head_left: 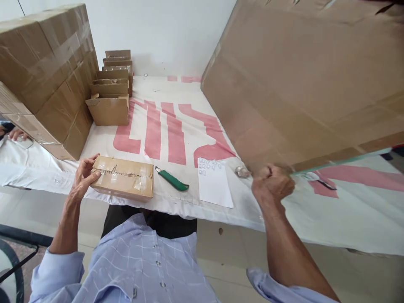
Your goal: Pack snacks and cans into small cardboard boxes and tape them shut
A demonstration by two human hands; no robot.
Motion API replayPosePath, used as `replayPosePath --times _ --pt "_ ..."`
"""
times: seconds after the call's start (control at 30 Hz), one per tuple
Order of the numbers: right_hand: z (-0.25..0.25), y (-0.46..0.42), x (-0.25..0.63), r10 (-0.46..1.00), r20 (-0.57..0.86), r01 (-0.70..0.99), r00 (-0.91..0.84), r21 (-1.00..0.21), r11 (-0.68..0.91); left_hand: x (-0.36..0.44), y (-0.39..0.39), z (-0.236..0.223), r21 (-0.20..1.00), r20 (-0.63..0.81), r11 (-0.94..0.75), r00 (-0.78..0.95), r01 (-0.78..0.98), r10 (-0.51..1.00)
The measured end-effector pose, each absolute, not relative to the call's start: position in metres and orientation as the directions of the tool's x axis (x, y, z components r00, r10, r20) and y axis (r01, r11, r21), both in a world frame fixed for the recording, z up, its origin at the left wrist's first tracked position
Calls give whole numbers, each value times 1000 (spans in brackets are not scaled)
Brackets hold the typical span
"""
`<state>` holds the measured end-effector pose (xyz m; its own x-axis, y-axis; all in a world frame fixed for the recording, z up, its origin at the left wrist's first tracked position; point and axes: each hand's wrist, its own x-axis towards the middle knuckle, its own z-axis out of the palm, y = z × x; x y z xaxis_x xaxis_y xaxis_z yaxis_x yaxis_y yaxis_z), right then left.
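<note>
My left hand [86,176] grips the left end of a small cardboard box [126,185], thumb on top and fingers at the far side. The box lies at the table's front edge, its taped top seam torn and ragged. To its right rests a green utility knife [173,180] with its blade end toward the box. My right hand [273,181] is closed in a fist by the lower edge of a big cardboard box [303,84]; what it holds, if anything, is hidden. Just left of that fist sits a crumpled clear wad [242,171], perhaps tape.
A white paper [214,189] with small drawn squares lies between the knife and the wad. Several opened small boxes [110,111] stand in a row at back left, beside stacked taped cartons [47,75]. Another person's hand [17,134] shows at far left. White-and-red cloth [158,130] covers the table.
</note>
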<state>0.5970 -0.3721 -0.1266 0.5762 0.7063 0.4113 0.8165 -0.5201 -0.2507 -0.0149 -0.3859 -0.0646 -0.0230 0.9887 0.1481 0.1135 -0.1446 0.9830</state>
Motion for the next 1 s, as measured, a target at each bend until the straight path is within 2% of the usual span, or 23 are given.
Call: replayPosePath --times 0.07,0.13,0.17,0.23,0.3,0.33,0.47,0.57,0.63,0.7,0.77,0.8,0.9,1.0 --pt "-116 -374 575 693 400 795 599 -398 -458 -13 -385 -67 984 152 -151 -4 96 988" --pt "-105 -383 534 747 338 729 572 -628 -274 -8 -385 -69 985 155 -155 -3 75 988" --pt "-100 -390 506 820 287 660 496 -738 -141 -4 -385 -70 985 159 -158 -9 66 987" --pt "-93 -408 447 965 167 474 202 -879 53 3 -387 -73 985 168 -166 -26 55 985" --pt "-88 -423 394 988 101 319 -120 -938 135 9 -391 -76 983 175 -172 -40 56 984" --pt "-87 -428 374 975 108 278 -192 -947 160 10 -394 -76 983 177 -175 -40 63 983" --pt "-89 -420 347 949 168 263 -267 -934 240 4 -407 -78 977 174 -175 19 121 985" --pt "-99 -402 363 935 248 402 -254 -852 336 -5 -414 -80 969 170 -181 73 171 983" --pt "-109 -395 377 940 256 626 -226 -701 342 -7 -417 -82 956 187 -207 111 209 976" --pt "-121 -396 388 956 180 825 -231 -486 290 -8 -419 -83 942 203 -234 149 242 968" --pt "-133 -400 395 962 73 908 -264 -318 273 -5 -421 -83 932 205 -245 172 265 964" --pt "-138 -401 397 960 37 920 -279 -278 278 -4 -421 -82 929 205 -247 174 275 963" --pt "-139 -399 400 968 59 916 -243 -313 250 -1 -423 -79 920 212 -255 170 299 962" --pt "-109 -389 400 969 229 835 -93 -512 201 2 -423 -77 915 215 -263 181 305 960"
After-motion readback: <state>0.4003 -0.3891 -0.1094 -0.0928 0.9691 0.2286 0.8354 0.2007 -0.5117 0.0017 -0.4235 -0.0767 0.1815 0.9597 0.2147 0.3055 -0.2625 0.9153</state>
